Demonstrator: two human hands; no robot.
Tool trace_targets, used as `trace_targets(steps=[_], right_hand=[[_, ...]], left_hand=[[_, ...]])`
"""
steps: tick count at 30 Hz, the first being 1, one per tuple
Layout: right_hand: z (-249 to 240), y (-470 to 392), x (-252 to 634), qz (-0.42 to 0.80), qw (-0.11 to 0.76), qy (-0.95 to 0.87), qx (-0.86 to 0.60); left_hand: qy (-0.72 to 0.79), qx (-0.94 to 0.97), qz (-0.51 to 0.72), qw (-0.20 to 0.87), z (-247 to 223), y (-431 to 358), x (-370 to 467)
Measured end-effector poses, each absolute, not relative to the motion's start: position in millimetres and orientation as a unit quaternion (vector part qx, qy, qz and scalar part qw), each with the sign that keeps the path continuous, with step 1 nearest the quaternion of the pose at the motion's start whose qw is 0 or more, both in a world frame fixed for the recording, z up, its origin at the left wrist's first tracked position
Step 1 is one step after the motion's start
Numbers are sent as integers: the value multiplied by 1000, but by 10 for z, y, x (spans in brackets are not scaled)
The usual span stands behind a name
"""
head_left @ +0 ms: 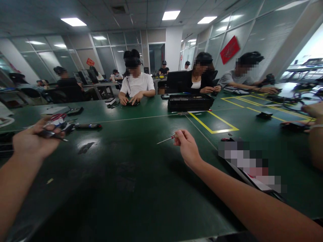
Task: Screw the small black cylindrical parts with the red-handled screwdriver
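My right hand [186, 148] is closed round the handle of a thin screwdriver [165, 140] above the middle of the green table [141, 201], its metal tip pointing left. On the left, my left hand [37, 139] is palm up with its fingers curled round a dark tool [50, 133] that has a metal tip; what kind of tool is unclear. Just beyond that hand lie red and dark items in a small pile [59, 121]. A dark cylindrical tool [88, 126] lies on the table to the right of the pile.
A black tray [190, 102] stands near the far edge, with yellow tape [224, 130] marking the table beside it. A blurred-out flat object [249, 168] lies beyond my right forearm. Several people sit across the table; another person's arm [316, 141] reaches in at the right.
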State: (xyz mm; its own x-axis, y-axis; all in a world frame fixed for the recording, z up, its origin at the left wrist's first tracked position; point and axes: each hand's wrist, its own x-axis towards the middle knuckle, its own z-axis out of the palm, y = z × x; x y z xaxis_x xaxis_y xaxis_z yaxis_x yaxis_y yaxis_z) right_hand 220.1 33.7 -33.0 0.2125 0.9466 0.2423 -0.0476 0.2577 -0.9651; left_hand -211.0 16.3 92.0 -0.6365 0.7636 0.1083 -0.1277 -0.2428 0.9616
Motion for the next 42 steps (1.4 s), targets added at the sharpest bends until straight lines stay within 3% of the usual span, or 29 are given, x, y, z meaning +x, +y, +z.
trace_targets(steps=[5,7,12,19,29,42], right_hand=[[-296,311,2192,395,626,-486,-465],[-291,310,2197,398,626,-483,-466],[-247,306,2229,389,643,-475,-458],[-125,195,2241,342,648,-530,-427],[-122,78,2152,375,594,-592,-395],[-92,66,2175,315,558,-629,-440]], left_hand=[[412,379,629,540,606,273,-1197],[417,416,561,581,464,263,-780],[508,579,437,464,47,134,-103],[499,664,404,383,-249,10,28],[472,674,418,384,-444,90,-26],[480,657,433,387,-394,80,-2]])
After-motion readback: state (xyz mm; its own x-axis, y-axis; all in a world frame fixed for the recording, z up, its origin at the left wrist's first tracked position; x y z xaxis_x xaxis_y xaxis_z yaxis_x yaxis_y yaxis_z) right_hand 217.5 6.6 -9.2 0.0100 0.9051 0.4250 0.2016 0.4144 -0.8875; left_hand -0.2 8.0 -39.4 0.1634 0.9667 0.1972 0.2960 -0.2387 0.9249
